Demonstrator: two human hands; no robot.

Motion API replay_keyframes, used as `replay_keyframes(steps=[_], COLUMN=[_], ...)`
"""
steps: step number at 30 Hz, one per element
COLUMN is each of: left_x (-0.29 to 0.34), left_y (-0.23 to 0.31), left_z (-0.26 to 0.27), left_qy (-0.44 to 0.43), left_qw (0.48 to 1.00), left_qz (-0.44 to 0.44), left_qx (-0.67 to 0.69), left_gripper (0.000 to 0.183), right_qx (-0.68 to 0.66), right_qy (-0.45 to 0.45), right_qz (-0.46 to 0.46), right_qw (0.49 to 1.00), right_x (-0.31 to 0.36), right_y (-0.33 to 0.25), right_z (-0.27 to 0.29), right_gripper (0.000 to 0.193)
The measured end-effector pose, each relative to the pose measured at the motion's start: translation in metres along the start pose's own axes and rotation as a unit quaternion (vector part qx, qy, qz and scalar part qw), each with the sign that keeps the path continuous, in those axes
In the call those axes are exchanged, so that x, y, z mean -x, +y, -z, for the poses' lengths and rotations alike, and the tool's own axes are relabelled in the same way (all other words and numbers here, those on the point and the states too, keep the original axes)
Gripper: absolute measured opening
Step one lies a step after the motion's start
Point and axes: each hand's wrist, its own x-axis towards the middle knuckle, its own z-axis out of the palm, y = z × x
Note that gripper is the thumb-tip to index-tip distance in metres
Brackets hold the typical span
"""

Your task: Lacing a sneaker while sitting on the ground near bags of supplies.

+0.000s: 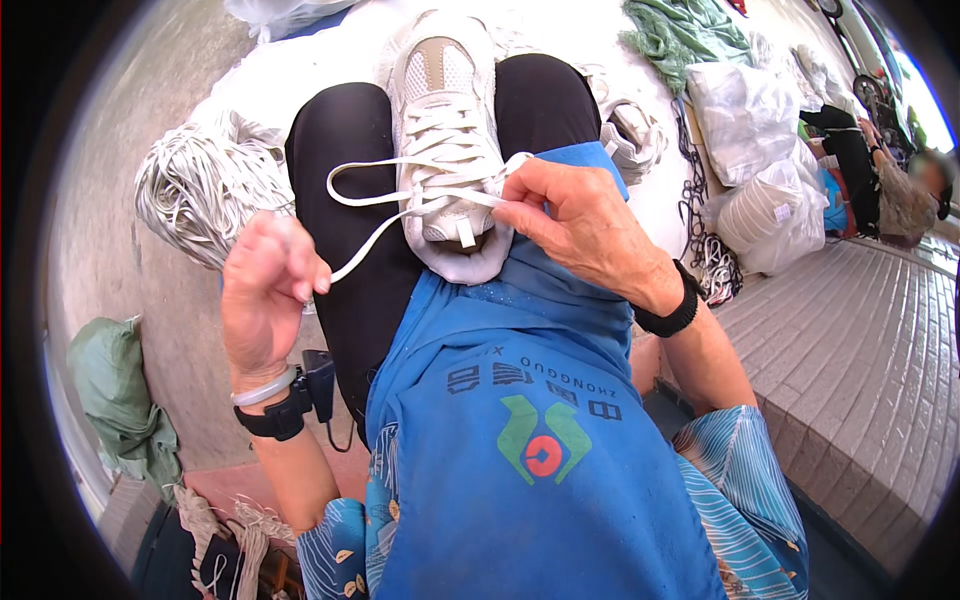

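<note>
A white and beige sneaker (447, 120) rests between my knees, toe pointing away from me and heel toward me. Its white shoelace (438, 150) crosses the tongue in several rows. My left hand (268, 275), off to the left of the shoe, has its fingers closed on one lace end, which runs taut from the shoe's upper eyelets. At the shoe's right collar my right hand (580, 215) pinches the lace between thumb and index finger. A loose loop of lace (345, 185) sticks out on the left over my black trouser leg.
A big bundle of white laces (205, 185) lies at the left. Another white shoe (632, 135) sits beyond my right knee. Clear plastic bags (745, 120), green netting (690, 40) and dark chain-like cords (690, 180) lie to the right. A green sack (115, 390) stands left; another person (905, 195) sits far right.
</note>
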Motion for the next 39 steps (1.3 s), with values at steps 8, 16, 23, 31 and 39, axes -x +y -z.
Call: replay_keyframes(steps=[8, 16, 23, 31, 39], left_x=[-0.005, 0.001, 0.000, -0.005, -0.006], left_y=[-0.009, 0.000, 0.000, -0.006, -0.018], left_z=[-0.021, -0.049, -0.053, -0.057, -0.044], left_qy=[-0.001, -0.067, -0.023, -0.029, -0.022], left_qw=[0.855, 0.753, 0.780, 0.683, 0.714], left_qz=[0.144, 0.019, 0.054, -0.026, -0.091], left_qx=[-0.498, -0.654, -0.623, -0.730, -0.693], left_gripper=[0.010, 0.008, 0.005, 0.017, 0.010], right_qx=[0.173, -0.060, -0.139, -0.117, -0.161], right_qy=[0.071, 0.012, -0.027, -0.042, -0.067], right_qz=[0.132, 0.015, -0.001, -0.070, -0.051], right_qw=[0.974, 0.998, 0.990, 0.990, 0.983], right_x=[0.004, 0.008, 0.009, 0.010, 0.012], right_y=[0.009, -0.006, -0.012, 0.003, -0.011], right_z=[0.002, 0.015, 0.013, 0.014, 0.010], right_gripper=[0.008, 0.007, 0.012, 0.014, 0.015])
